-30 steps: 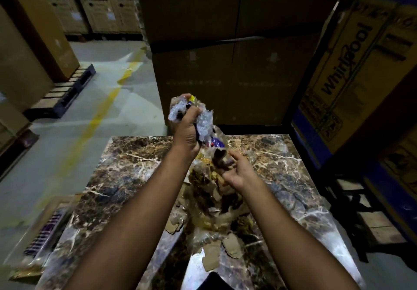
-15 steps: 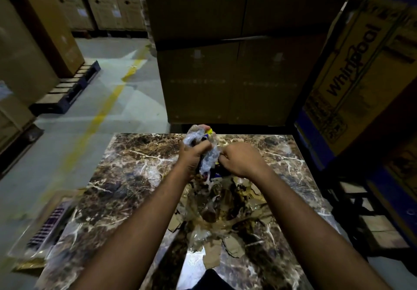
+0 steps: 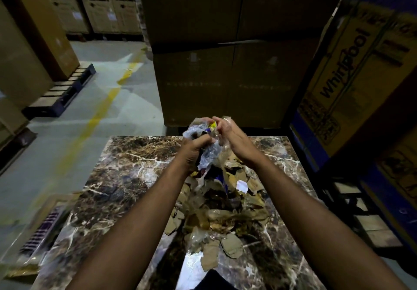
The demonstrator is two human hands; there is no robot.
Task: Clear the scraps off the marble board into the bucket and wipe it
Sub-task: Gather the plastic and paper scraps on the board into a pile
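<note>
Scraps (image 3: 216, 217) are piled at centre frame on the marble board (image 3: 117, 177). A plastic wad (image 3: 203, 136) above is gripped by the left hand (image 3: 194, 152) and pinched by the right hand (image 3: 230, 136).

The near edge of the brown veined marble worktop (image 3: 126, 177) is cut off by the frame, both forearms hide part of the torn cardboard and plastic scraps (image 3: 216, 217), and the blurred clear packet (image 3: 42, 228) at lower left cannot be identified.
</note>
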